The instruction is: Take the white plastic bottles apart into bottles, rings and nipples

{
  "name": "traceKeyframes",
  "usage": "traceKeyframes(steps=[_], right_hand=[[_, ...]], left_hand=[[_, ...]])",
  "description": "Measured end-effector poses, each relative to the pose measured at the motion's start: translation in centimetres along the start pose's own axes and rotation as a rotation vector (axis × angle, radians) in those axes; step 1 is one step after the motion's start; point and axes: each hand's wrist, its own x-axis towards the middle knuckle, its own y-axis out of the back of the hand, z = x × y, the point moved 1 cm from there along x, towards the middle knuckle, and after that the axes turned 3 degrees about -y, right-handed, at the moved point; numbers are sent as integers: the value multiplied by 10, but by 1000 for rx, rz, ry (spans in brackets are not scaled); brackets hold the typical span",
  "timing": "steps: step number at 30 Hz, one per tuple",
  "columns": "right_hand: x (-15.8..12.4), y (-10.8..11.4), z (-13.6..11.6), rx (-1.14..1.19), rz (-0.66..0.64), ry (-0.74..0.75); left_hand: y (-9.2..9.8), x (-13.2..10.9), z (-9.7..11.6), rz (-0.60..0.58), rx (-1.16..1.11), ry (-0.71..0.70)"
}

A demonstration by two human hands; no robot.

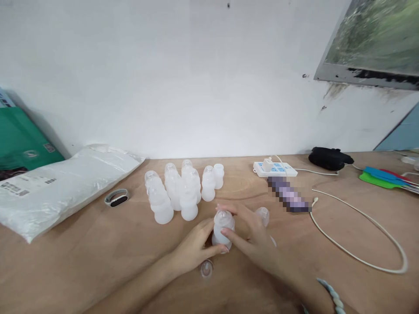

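Fingers (218,249) of left hand (194,248) and right hand (253,240) closed around small translucent white plastic bottle (223,229), upright near front edge of surface (98,244), mid-width. Judged step: seating its domed cap (223,216). Next calls for steady base, light twist.

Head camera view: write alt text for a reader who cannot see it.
The left hand and right hand hold a small white bottle on a wooden table. Behind it stands a cluster of like bottles, a white bag at left, a power strip at right.
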Motion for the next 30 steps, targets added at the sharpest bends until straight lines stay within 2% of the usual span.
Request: traceKeyframes(steps=[4, 10, 15, 19, 24, 26, 30], right_hand=[[-2, 2, 0, 27, 68, -141], [-1, -2, 3, -35, 116, -141], [0, -9, 8, -57, 166, -86], [0, -8, 6, -46, 153, -142], [1, 0, -1, 55, 67, -167], [0, 6, 0, 92, 126, -176], [-2, 14, 7, 106, 428, -277]], left_hand=[[2, 1, 4, 17, 24, 24], [2, 2, 6, 48, 60, 14], [2, 3, 6, 48, 107, 1], [2, 3, 6, 49, 112, 0], [3, 2, 6, 73, 165, 5], [4, 2, 5, 90, 196, 14], [5, 3, 3, 108, 233, 23]])
